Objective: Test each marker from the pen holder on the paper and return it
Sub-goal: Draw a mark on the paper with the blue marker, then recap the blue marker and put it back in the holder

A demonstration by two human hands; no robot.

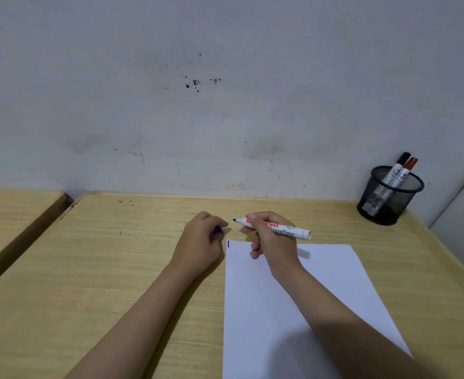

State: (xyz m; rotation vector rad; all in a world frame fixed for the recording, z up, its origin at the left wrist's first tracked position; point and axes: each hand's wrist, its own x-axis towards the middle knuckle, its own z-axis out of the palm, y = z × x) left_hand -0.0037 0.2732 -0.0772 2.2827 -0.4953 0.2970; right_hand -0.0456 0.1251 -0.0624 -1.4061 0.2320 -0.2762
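right hand [273, 242] grip closed on uncapped white plastic marker [280, 229], above white paper sheet [321, 283] | left hand [202, 242] closed on blue cap [218, 230] | light, stiff, slick — you'd pinch mid-barrel | black mesh pen holder [389, 198] far right on tabletop

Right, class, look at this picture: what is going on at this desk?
A person is testing markers. The right hand holds an uncapped marker just above the paper, while the left hand holds its blue cap. One short blue stroke marks the paper's corner. Two capped markers, black and red, stand in the mesh pen holder.
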